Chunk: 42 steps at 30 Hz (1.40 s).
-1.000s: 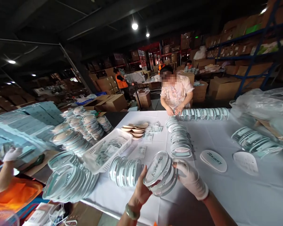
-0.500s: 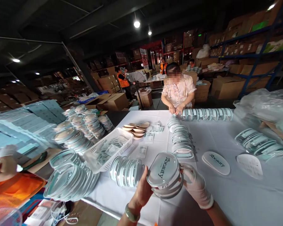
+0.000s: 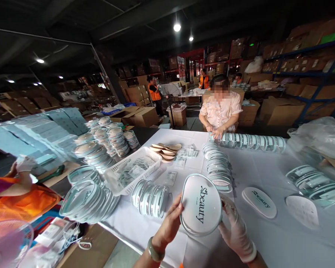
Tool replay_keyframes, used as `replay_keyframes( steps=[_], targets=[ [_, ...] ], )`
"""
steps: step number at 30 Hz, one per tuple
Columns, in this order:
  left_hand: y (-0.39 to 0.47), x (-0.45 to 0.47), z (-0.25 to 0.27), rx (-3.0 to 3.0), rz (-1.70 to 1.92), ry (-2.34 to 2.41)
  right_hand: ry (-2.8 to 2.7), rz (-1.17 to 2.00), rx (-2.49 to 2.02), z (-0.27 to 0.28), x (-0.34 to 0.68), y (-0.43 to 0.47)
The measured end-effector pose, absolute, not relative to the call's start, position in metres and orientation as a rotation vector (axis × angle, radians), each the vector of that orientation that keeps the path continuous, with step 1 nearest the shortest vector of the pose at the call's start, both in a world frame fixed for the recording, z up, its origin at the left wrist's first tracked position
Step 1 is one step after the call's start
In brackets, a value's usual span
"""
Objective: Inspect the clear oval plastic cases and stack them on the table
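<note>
A round clear pouch (image 3: 201,204) with teal edging and a white "beauty" card at its front is held up before me, its printed face toward me. My left hand (image 3: 168,227), bare and with a bangle at the wrist, grips its left edge, thumb on the front. In a white glove, my right hand (image 3: 236,231) closes on the right edge, its fingers partly hidden behind. To the left a short row of similar pouches (image 3: 150,198) stands on edge. Loose "beauty" cards (image 3: 259,202) and a text-covered card (image 3: 302,211) lie to the right.
A white basket (image 3: 115,190) of small packets, wooden spoon-like pieces (image 3: 165,150) and stacked pouches (image 3: 82,203) occupy the left. Pouch rows (image 3: 218,167) run across the middle. Opposite, a co-worker (image 3: 221,106) handles pouches. Another person's gloved hand (image 3: 25,163) is at far left.
The pouch has turned so its printed face points more squarely at me, hiding the layers beneath it. Both hands still hold it. My view has shifted left.
</note>
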<state>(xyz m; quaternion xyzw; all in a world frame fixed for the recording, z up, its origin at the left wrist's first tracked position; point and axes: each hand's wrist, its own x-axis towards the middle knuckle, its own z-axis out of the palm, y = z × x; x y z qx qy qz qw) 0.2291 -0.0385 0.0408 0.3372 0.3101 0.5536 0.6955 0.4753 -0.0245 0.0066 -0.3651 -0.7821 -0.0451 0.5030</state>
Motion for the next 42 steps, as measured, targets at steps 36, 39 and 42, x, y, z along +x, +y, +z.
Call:
replay_keyframes(
  steps=[36, 39, 42],
  targets=[
    [-0.058, 0.254, 0.003, 0.688, 1.152, 0.997, -0.778, 1.773, -0.932, 0.009, 0.440, -0.056],
    [-0.059, 0.258, 0.006, 0.749, 1.132, 1.017, -0.764, 1.778, -0.951, 0.004, 0.440, -0.063],
    [-0.056, 0.260, 0.010, 0.808, 1.071, 1.019, -0.905, 1.868, -0.931, -0.004, 0.447, -0.071]
  ],
)
